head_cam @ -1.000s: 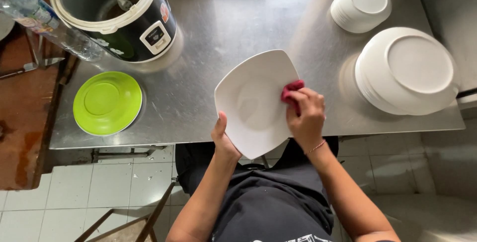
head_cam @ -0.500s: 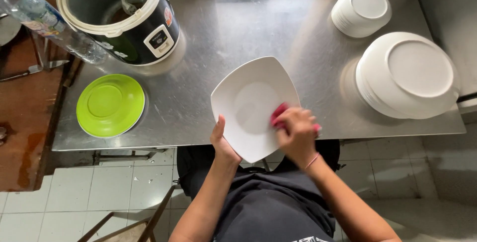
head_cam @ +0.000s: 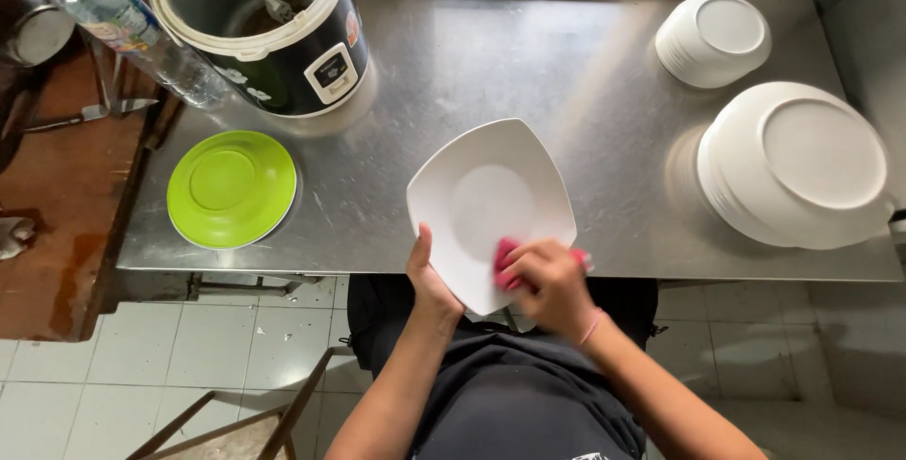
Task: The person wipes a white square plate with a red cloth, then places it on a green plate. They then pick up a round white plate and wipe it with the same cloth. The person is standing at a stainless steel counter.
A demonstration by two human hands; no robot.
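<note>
The left hand [head_cam: 427, 276] is gripping the near-left edge of a white square plate [head_cam: 486, 200], which is tilting over the front edge of the steel counter [head_cam: 528, 64]. The right hand [head_cam: 547, 281] is closing on a red cloth [head_cam: 507, 257] and pressing it against the plate's lower face. A green plate [head_cam: 231, 188] is lying well to the left.

Left hand [head_cam: 429, 281] raised with thumb up and fingers hidden, forearm angled up from lower left, right hand [head_cam: 545, 281] curled knuckles-up, fingers bunched, thin band at wrist, both forearms bare
</note>
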